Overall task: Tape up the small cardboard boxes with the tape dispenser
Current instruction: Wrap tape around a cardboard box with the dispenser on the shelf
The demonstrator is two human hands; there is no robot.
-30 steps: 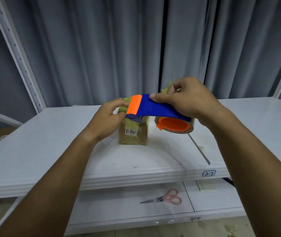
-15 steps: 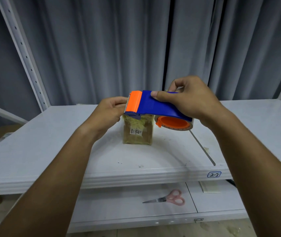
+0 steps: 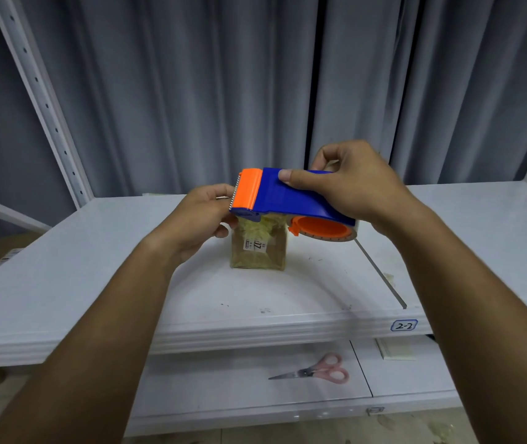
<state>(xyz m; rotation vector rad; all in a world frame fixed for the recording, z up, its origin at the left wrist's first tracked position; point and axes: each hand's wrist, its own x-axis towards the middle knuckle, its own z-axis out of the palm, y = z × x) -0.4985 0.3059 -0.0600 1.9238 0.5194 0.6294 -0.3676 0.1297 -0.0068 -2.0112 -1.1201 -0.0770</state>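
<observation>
A wide white metal shelf fills the middle of the view, its left and right ends cut off; a handwritten label "2-2" sits on its front lip at 4 o'clock. Below it, a lower white shelf carries pink-handled scissors at 5 o'clock. The blue plastic tape dispenser with an orange serrated cutter head and orange core hangs near the centre, just above the small tape-wrapped brown cardboard box, hiding the box's top. The box stands upright on the upper shelf, glossy and wrinkled, with a small white printed sticker too blurred to read. The right hand grips the dispenser, thumb pressed on its blue top, fingers curled over the far side. The left hand, at 9 o'clock of the box, has curled fingers at the cutter's teeth; what they pinch cannot be made out.
</observation>
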